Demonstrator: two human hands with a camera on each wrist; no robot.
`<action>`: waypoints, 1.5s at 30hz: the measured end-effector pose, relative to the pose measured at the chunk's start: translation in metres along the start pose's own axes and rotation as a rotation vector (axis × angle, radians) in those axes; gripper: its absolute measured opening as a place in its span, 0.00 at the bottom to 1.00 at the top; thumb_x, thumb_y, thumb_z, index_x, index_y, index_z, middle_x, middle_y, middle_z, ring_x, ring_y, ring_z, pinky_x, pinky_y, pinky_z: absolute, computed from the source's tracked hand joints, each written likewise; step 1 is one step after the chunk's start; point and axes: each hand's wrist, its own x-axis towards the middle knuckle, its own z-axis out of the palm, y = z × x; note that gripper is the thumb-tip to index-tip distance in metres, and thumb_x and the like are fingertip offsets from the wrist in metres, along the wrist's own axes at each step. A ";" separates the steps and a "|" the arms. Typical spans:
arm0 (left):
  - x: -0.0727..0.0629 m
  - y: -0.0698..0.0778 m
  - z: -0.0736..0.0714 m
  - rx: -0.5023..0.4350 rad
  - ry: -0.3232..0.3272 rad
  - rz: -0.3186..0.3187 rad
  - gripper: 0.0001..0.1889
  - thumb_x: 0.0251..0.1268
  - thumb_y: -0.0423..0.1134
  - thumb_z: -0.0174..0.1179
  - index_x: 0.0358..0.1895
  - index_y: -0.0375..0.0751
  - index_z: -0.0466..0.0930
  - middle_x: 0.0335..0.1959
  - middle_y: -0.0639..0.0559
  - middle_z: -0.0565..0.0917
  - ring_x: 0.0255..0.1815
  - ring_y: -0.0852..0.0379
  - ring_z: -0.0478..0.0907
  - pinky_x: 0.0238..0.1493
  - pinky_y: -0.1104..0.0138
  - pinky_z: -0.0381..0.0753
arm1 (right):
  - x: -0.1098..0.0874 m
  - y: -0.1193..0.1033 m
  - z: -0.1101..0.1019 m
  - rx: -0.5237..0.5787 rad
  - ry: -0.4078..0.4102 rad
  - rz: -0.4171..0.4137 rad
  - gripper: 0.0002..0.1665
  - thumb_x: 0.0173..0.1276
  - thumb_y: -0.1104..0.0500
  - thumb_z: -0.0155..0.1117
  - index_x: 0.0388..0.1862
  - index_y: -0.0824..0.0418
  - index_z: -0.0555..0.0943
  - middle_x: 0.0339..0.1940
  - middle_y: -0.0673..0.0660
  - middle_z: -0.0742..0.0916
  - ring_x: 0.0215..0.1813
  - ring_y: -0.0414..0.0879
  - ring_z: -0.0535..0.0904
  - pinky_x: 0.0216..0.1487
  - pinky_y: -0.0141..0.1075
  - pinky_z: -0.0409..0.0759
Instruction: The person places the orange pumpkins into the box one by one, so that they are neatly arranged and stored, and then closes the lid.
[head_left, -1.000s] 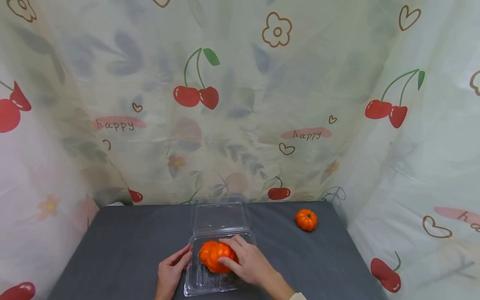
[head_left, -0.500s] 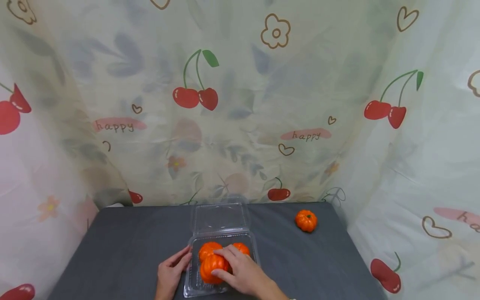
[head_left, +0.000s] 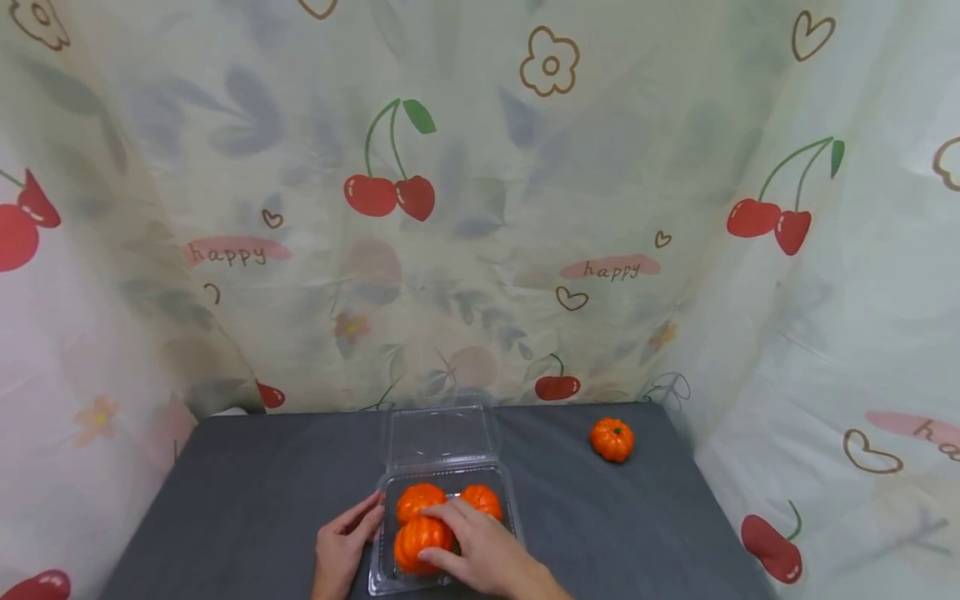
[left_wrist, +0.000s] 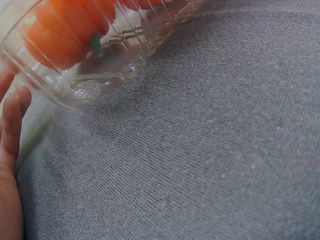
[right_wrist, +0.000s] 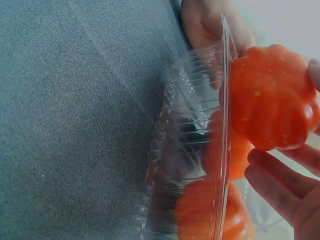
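Note:
A small orange pumpkin [head_left: 423, 545] is held by my right hand [head_left: 480, 546], thumb on its near side and fingers over the far side. In the right wrist view this pumpkin [right_wrist: 272, 97] is at the rim of a clear plastic clamshell box [head_left: 378, 575]. Two more orange pumpkins lie in the box: one at the far left [head_left: 420, 500], the other at the far right [head_left: 482, 498], partly behind my right hand. My left hand [head_left: 341, 542] touches the left side of the box with extended fingers, its fingertips against the wall in the left wrist view.
The box's clear lid [head_left: 441, 435] is folded back, away from me. Another orange pumpkin [head_left: 612, 440] stands at the back right of the dark grey table [head_left: 262, 492]. Patterned curtains [head_left: 480, 208] surround the table at the back and sides.
My right hand has carried its pumpkin leftward and nearer to me within the box, uncovering the one at the far right. The left hand has stayed at the box's side.

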 end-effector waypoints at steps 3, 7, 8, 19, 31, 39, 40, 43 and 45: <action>0.000 0.000 0.000 -0.009 -0.006 -0.009 0.29 0.54 0.58 0.76 0.56 0.48 0.88 0.51 0.50 0.90 0.33 0.64 0.87 0.33 0.70 0.86 | 0.000 0.000 0.001 0.010 0.001 -0.008 0.34 0.73 0.26 0.49 0.71 0.39 0.72 0.60 0.45 0.83 0.55 0.36 0.80 0.58 0.37 0.84; 0.000 0.001 0.000 -0.007 -0.010 -0.019 0.29 0.54 0.58 0.76 0.56 0.48 0.88 0.51 0.51 0.91 0.33 0.65 0.87 0.33 0.70 0.86 | 0.001 -0.001 0.003 0.015 0.001 -0.013 0.34 0.73 0.26 0.50 0.70 0.41 0.73 0.59 0.44 0.83 0.55 0.35 0.80 0.58 0.37 0.83; 0.000 0.001 0.000 -0.010 -0.011 -0.019 0.29 0.53 0.58 0.76 0.56 0.47 0.88 0.51 0.52 0.91 0.33 0.65 0.87 0.33 0.70 0.85 | 0.000 -0.001 0.004 0.017 0.001 -0.018 0.34 0.73 0.26 0.51 0.70 0.41 0.73 0.59 0.44 0.83 0.55 0.35 0.80 0.58 0.36 0.83; -0.001 0.001 0.000 -0.038 -0.012 -0.017 0.32 0.51 0.59 0.77 0.57 0.46 0.88 0.50 0.53 0.91 0.37 0.69 0.87 0.35 0.71 0.86 | 0.000 0.001 0.006 -0.018 0.013 -0.130 0.32 0.71 0.33 0.61 0.66 0.47 0.77 0.57 0.44 0.84 0.56 0.34 0.79 0.59 0.32 0.82; -0.003 0.003 0.000 -0.015 -0.004 -0.013 0.31 0.51 0.59 0.77 0.56 0.46 0.88 0.50 0.53 0.91 0.36 0.69 0.87 0.34 0.71 0.85 | 0.000 0.000 0.011 0.015 -0.037 -0.081 0.28 0.73 0.34 0.59 0.67 0.41 0.77 0.52 0.41 0.78 0.42 0.28 0.73 0.44 0.23 0.77; -0.003 0.002 -0.001 -0.018 -0.007 -0.004 0.30 0.52 0.58 0.77 0.57 0.46 0.88 0.51 0.53 0.90 0.38 0.73 0.86 0.35 0.72 0.85 | 0.001 -0.001 0.011 -0.014 -0.067 -0.088 0.27 0.77 0.37 0.55 0.71 0.39 0.74 0.54 0.43 0.81 0.48 0.31 0.77 0.50 0.27 0.80; -0.003 0.002 0.000 -0.020 -0.005 -0.002 0.30 0.52 0.58 0.77 0.56 0.46 0.88 0.51 0.53 0.90 0.39 0.73 0.86 0.35 0.72 0.85 | 0.001 -0.001 0.011 -0.019 -0.067 -0.091 0.27 0.77 0.37 0.55 0.71 0.40 0.74 0.54 0.43 0.82 0.49 0.31 0.77 0.51 0.28 0.80; -0.002 0.002 0.000 -0.022 -0.004 -0.002 0.30 0.52 0.57 0.77 0.56 0.46 0.88 0.50 0.53 0.91 0.40 0.74 0.86 0.36 0.72 0.85 | 0.002 -0.001 0.012 -0.030 -0.071 -0.089 0.27 0.77 0.37 0.54 0.71 0.41 0.74 0.55 0.43 0.82 0.50 0.31 0.77 0.54 0.29 0.81; -0.001 0.001 0.000 -0.022 -0.007 -0.005 0.30 0.53 0.58 0.77 0.57 0.47 0.88 0.50 0.53 0.91 0.41 0.75 0.86 0.37 0.73 0.85 | 0.003 -0.001 0.013 -0.034 -0.081 -0.078 0.27 0.77 0.37 0.54 0.71 0.41 0.74 0.55 0.43 0.82 0.50 0.31 0.77 0.55 0.30 0.81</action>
